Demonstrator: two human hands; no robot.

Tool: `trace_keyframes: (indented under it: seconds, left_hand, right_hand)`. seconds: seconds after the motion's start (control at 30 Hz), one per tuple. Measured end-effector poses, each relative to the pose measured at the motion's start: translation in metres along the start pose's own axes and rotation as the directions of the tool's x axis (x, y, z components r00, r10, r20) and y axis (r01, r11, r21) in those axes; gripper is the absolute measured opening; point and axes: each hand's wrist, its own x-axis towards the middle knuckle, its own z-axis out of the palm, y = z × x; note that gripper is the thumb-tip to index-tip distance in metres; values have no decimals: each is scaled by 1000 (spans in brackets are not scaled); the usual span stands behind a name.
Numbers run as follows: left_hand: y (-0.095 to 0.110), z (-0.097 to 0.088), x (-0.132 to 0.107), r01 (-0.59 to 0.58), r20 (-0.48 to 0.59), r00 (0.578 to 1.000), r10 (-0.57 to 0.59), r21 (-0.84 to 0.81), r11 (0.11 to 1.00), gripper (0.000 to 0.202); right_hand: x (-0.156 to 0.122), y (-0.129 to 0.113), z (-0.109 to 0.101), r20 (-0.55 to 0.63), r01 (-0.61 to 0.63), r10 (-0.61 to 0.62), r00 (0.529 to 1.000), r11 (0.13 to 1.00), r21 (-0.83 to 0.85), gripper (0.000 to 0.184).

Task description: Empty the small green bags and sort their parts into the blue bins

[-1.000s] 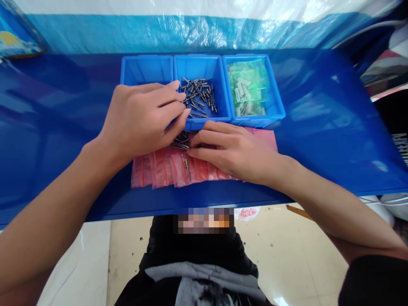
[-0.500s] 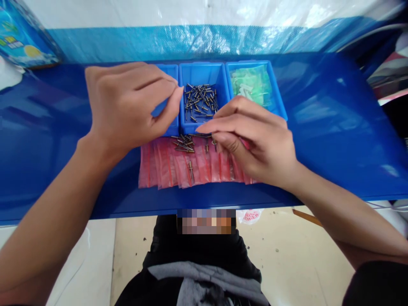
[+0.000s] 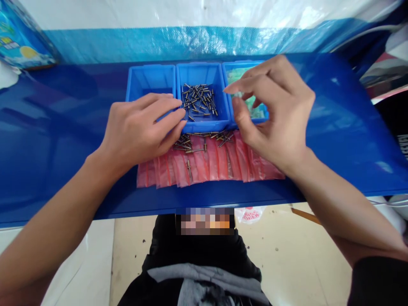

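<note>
Rivets [image 3: 189, 151] are strewn across pink bags [image 3: 213, 165] near front edge of table [image 3: 338, 140]. Right hand [image 3: 279, 114] is held unclenched; grip of left hand [image 3: 137, 127] cannot be told. Rivets could be spilled by nudged bags.

Table [image 3: 344, 144], blue, glossy; backed by plastic sheeting [image 3: 134, 44] banded in white and light blue. Floor [image 3: 293, 250], beige, dotted with dark specks, bordered at left by a whitish surface [image 3: 84, 259]. Bright light is reflected in the sheeting and the table.
</note>
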Motion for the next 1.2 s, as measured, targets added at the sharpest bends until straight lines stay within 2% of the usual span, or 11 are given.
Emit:
trace_keyframes:
  seconds: [0.07, 0.23, 0.37, 0.47, 0.6, 0.67, 0.8, 0.87, 0.97, 1.03, 1.2]
  left_hand:
    - [0, -1, -2, -7, 14, 1000, 7, -12, 1000, 24]
    - [-6, 0, -5, 57, 37, 998, -52, -156, 986, 31]
    - [-9, 3, -7, 49, 0, 999, -50, -215, 975, 32]
    - [-11, 4, -7, -10, -51, 999, -1, -214, 977, 36]
    - [-12, 4, -4, -40, -42, 999, 30, -258, 965, 36]
    - [-11, 3, -4, -36, -40, 999, 26, -274, 961, 34]
    - [-7, 3, -3, -57, -70, 997, 39, -268, 962, 32]
    - [-7, 3, -2, -59, -86, 996, 37, -267, 962, 29]
    - [-7, 4, -2, -49, -90, 996, 26, -269, 962, 22]
    - [-7, 4, -2, -53, -86, 996, 30, -266, 963, 20]
    - [-3, 5, -1, -44, -112, 994, 14, -263, 964, 16]
  right_hand:
    - [0, 11, -1, 101, 40, -29, 994, 994, -106, 24]
    - [-1, 23, -2, 353, 256, -228, 908, 966, -34, 32]
    - [1, 24, -8, 460, 274, -240, 855, 962, -9, 28]
    - [4, 26, -11, 484, 228, -221, 847, 973, 45, 28]
    - [6, 29, -11, 501, 192, -201, 842, 979, 70, 28]
    - [6, 28, -10, 489, 215, -217, 845, 975, 60, 28]
    - [3, 14, -7, 362, 359, -334, 870, 933, -2, 22]
    - [0, 3, -3, 368, 454, -424, 827, 891, 6, 20]
    - [-8, -9, 6, 434, 598, -556, 709, 800, 49, 26]
    - [-12, -13, 11, 457, 652, -596, 660, 757, 45, 29]
    - [-14, -14, 14, 519, 636, -547, 657, 772, 9, 28]
